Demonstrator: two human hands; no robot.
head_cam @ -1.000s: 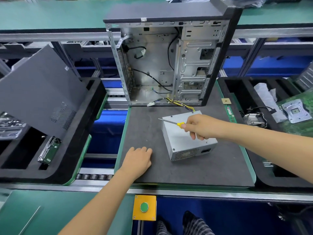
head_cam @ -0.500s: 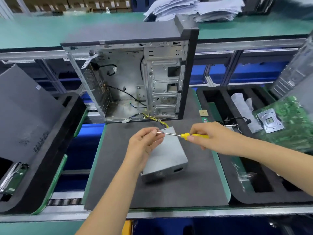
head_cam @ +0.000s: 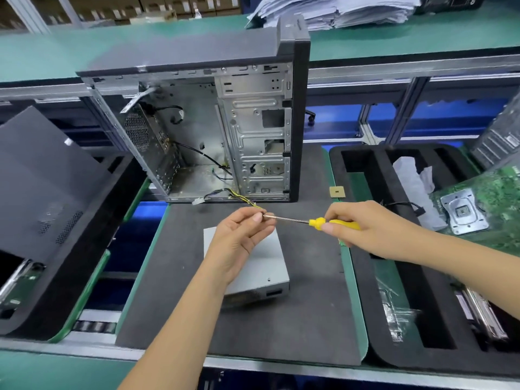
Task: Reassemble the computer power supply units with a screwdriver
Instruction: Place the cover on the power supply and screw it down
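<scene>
The open computer case [head_cam: 213,130] stands at upper centre. Below it the grey power supply unit [head_cam: 270,266] lies on the dark mat [head_cam: 309,305], half hidden by the left hand [head_cam: 239,237]. This hand pinches the tip of the screwdriver [head_cam: 318,222]; any screw there is too small to see. The right hand [head_cam: 363,226] grips the yellow handle.

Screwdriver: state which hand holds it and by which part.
The right hand grips the screwdriver by its yellow handle. The left hand has its fingers pinched at the shaft's tip; any screw there cannot be told.
</scene>
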